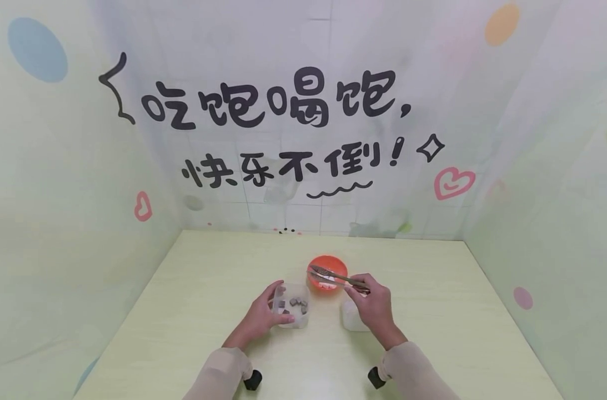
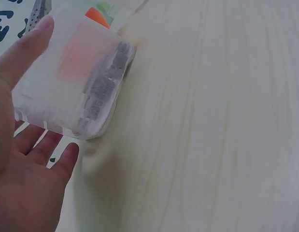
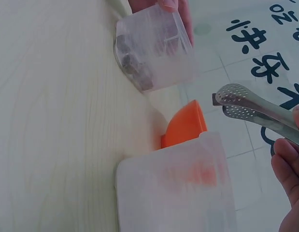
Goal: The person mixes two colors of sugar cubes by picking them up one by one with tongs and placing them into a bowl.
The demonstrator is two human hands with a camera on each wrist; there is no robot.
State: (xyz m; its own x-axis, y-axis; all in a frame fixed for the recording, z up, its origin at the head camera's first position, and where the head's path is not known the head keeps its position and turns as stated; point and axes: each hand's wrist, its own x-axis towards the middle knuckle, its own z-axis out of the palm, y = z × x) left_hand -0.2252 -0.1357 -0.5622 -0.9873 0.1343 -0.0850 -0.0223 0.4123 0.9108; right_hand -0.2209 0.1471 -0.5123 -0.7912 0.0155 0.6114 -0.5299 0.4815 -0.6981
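My left hand [image 1: 259,318] grips a translucent plastic box [image 2: 57,92] at its side, thumb over the near rim and fingers at the far side. Several small grey cubes [image 1: 295,302] lie on the bottom of that box. In my right hand [image 1: 375,304] are metal tongs [image 3: 260,108] with perforated tips, held over an orange bowl [image 3: 184,124]. A small dark cube [image 3: 215,99] shows between the tips in the right wrist view. White pieces [image 1: 327,282] lie inside the bowl.
A second translucent box [image 3: 173,193] stands on the table [image 1: 223,261] below my right hand, its contents hidden by the frosted wall. Printed cloth walls [image 1: 303,211] enclose the table at the back and both sides.
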